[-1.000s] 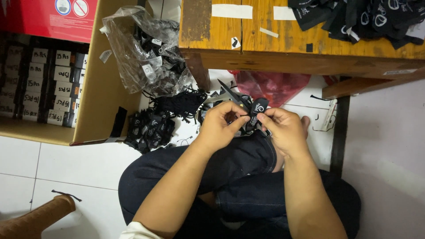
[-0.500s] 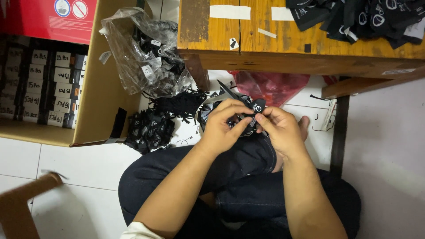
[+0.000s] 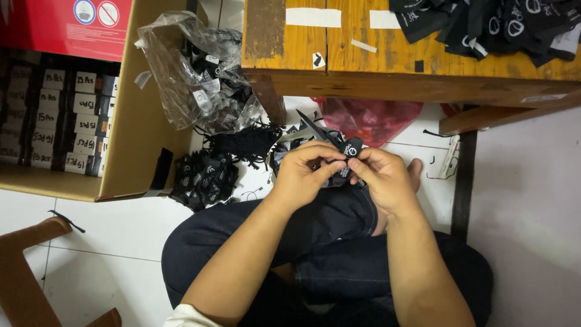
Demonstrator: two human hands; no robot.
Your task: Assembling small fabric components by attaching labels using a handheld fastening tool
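Both hands over the lap: left hand [image 3: 305, 172] and right hand [image 3: 384, 175] fingers pinched narrow on one small black tag [image 3: 350, 149], held between the fingertips; black scissors [image 3: 315, 128] just beyond them.

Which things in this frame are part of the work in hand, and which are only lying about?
In hand:
- left hand and right hand, pinching one black label
- bunch of black labels under the hands
- heap of labels on the floor

Lying about:
- clear plastic bag
- cardboard box
- red bag
- wooden table
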